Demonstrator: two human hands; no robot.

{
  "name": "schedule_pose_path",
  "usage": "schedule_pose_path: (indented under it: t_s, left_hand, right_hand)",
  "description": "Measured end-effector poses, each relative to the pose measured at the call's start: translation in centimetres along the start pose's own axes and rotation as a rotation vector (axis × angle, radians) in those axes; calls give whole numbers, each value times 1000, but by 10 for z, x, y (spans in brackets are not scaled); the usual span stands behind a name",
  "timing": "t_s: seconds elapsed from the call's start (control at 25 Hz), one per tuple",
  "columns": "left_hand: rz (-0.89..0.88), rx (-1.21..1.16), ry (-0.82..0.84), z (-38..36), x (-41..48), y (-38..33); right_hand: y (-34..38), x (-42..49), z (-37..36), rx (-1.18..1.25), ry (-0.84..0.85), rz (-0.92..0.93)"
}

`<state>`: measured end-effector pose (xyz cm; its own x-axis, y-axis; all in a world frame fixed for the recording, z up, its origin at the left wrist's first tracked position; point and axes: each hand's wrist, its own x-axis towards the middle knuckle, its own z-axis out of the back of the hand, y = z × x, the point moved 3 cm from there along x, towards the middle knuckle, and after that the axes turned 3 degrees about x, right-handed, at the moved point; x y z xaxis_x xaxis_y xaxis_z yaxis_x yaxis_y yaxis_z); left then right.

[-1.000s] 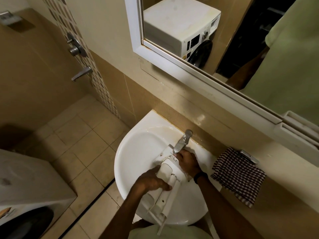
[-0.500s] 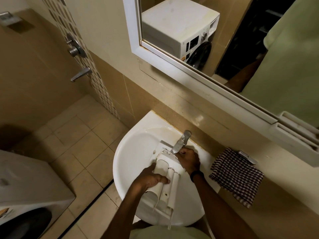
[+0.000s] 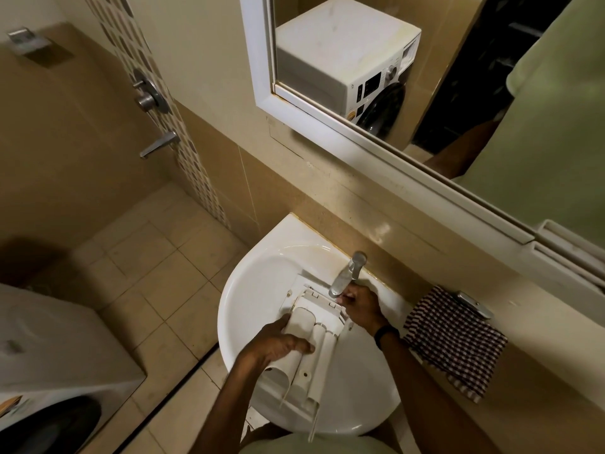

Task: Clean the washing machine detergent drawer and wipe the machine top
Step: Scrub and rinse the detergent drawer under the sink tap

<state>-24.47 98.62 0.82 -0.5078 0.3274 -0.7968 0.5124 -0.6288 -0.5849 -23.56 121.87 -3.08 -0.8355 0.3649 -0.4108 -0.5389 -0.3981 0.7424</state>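
Detergent drawer (image 3: 319, 335): in the sink (image 3: 255, 290), far end under its tap (image 3: 347, 273).
Left hand (image 3: 278, 345): our fingers curl round the drawer's left side.
Right hand (image 3: 361, 306): we grip its far end.
Checked cloth (image 3: 455, 342): right of the sink.

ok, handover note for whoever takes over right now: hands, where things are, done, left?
Left hand grips the detergent drawer at its near left side; right hand holds its far end under the tap.
The drawer lies across the sink; checked cloth on the ledge to the right; washing machine at lower left.
Done: drawer is out and at the sink. Water flow not discernible.
Left: finish cleaning the drawer, refit it, wipe the machine top.
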Motion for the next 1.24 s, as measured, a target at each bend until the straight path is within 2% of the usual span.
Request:
schedule_pose_path:
  t_s: [0.16,0.32,0.48,0.64,0.8,0.92,1.12,1.24]
  left_hand:
    - [13,26,19,-1,3,-2]
    - [48,10,-4,9,0,-3]
    - [75,9,3,9,0,3]
    - [95,-30,-7,16,-4,11]
    - [114,-61,19,12,-3,15]
    - [118,-86,40,16,-3,18]
    - [130,-167,61,12,3,18]
    - [149,-251,114,12,-2,17]
  right_hand:
    - [2,0,0,18,-93,-7]
    - [0,7,0,-37,-28,-6]
    - [5,4,-2,11,-101,-31]
    - [-2,9,-4,-32,-44,15]
    - [-1,6,-7,-23,-84,6]
    - [-8,10,-6,-49,7,66]
    - [-2,13,-4,45,-84,4]
    - [-13,17,-3,86,-25,-1]
